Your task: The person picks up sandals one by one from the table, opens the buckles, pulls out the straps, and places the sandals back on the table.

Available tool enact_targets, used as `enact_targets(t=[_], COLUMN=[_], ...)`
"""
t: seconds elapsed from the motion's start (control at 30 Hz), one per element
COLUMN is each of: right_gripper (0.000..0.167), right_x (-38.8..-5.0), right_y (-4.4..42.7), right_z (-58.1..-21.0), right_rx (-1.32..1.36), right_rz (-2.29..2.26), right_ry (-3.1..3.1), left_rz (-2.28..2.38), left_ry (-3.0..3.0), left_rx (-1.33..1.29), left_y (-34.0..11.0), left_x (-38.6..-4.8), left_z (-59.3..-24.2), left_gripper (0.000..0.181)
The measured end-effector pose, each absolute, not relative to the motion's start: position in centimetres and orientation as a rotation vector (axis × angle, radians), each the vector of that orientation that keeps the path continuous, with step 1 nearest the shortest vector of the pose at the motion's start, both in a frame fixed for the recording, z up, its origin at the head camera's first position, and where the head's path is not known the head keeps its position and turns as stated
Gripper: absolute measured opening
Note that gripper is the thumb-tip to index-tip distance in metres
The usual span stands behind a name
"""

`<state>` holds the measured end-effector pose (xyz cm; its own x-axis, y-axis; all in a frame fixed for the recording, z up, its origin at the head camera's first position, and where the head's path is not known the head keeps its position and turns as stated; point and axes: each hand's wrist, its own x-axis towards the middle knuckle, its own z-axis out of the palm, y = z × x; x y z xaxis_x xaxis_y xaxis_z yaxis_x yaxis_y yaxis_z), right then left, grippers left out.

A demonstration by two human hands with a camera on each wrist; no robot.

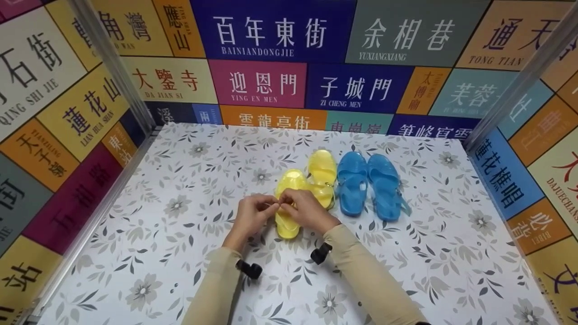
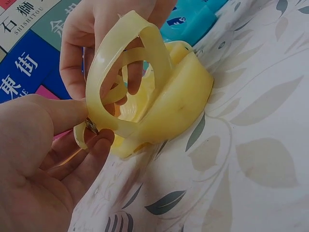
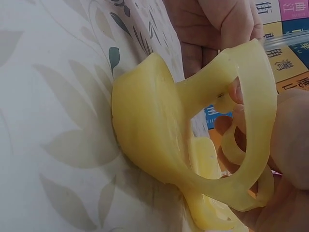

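Note:
A yellow jelly sandal [image 1: 289, 229] lies on the floral cloth beneath both hands. In the left wrist view, the thumb and fingers of my left hand [image 1: 255, 215] pinch its ankle strap [image 2: 94, 104] beside a small metal buckle [image 2: 91, 126]. On the strap's opposite side, my right hand [image 1: 308, 211] holds the strap with bent fingers, partly hidden behind it. The strap stands raised in a loop above the heel [image 3: 145, 111]. Its mate, another yellow sandal [image 1: 322, 164], touches it on the right, partly covered by the right hand.
Two blue sandals [image 1: 352, 198] stand side by side to the right of the yellow pair. White cloth with grey flowers [image 1: 180, 205] covers the table. Panels with printed Chinese characters [image 1: 271, 36] rise at the back and both sides.

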<state>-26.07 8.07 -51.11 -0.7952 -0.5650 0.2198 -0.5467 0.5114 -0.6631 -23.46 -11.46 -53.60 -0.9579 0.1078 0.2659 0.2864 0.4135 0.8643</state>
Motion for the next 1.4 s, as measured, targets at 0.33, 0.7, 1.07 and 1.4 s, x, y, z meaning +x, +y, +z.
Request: enact_targets(t=[0.33, 0.7, 1.07, 1.4], right_gripper=[0.005, 0.01, 0.006, 0.004], right_x=[-26.16, -25.94, -25.77, -25.88], right_y=[8.83, 8.31, 8.06, 8.74], right_z=[-51.21, -51.13, -51.44, -51.17], right_rx=[-1.017, -0.987, -0.967, -0.997], right_rz=[-1.173, -1.147, -1.199, -1.219], right_ry=[2.704, 2.696, 2.701, 2.702], left_rz=[-1.606, -1.588, -1.59, -1.567], left_ry=[-2.505, -2.522, -2.514, -2.524], left_rx=[-0.335, -0.377, -0.391, -0.351], left_y=[-11.48, -11.29, -11.38, -11.55], left_x=[-23.43, -23.44, -23.53, -23.56], left_z=[-53.53, -53.3, -53.6, -53.54], left_gripper=[0.005, 0.007, 0.008, 0.005])
